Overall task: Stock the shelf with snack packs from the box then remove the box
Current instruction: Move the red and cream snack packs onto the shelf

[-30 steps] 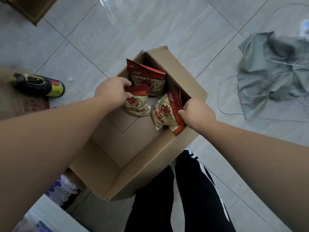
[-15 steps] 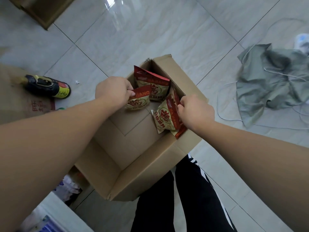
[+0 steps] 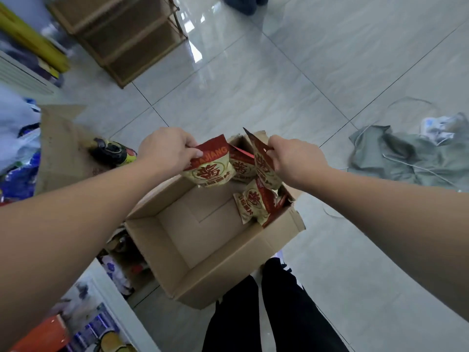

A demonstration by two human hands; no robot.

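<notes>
From my remote seat I see both arms reaching forward over the open cardboard box (image 3: 228, 275), which sits on the pale tiled floor (image 3: 253, 85) just in front of the person's black trousers (image 3: 279, 313). The left hand (image 3: 167, 151) pinches the red top edge of one snack pack (image 3: 210, 168), thumb on the front and fingers curled behind, and holds it above the far left part of the box. The right hand (image 3: 294, 161) grips a second pack (image 3: 264, 166) by its upper corner. This pack hangs tilted and edge-on above the far right corner. Between the two held packs I make out another pack (image 3: 241, 166) leaning at the far end of the box, and at least one more (image 3: 251, 201) lies against the right wall; how many are bunched there I cannot tell. The near half of the box floor shows bare cardboard. The wooden shelf (image 3: 121, 34) stands well apart at the upper left, its tiers blurred. A dark bottle (image 3: 111, 153) lies on a flat sheet of cardboard (image 3: 61, 143) just left of the left hand. A crumpled grey cloth (image 3: 406, 158) with white cords lies on the tiles to the right.
</notes>
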